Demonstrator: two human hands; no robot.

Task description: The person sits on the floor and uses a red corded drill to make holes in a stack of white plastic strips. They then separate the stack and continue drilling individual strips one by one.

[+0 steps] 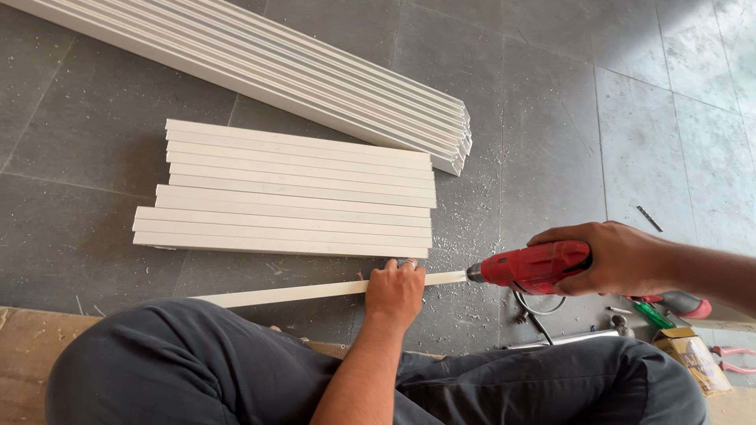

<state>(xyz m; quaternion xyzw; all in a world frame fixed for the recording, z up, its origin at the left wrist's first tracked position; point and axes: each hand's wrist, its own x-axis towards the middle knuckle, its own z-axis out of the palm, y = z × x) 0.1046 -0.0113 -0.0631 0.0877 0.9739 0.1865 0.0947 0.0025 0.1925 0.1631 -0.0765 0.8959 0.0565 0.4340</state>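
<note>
My left hand (394,293) grips a long white strip (299,293) that lies across the dark tiled floor in front of my knees. My right hand (618,256) is wrapped around a red power drill (535,266). The drill's tip meets the right end of the strip at about (468,275). White shavings are scattered on the floor around that end.
A row of several short white strips (291,189) lies flat just beyond my hands. A bundle of long white profiles (315,71) runs diagonally at the back. At the right are a small yellow box (693,358), a red-handled tool (677,303), pliers (732,358) and a loose screw (649,218).
</note>
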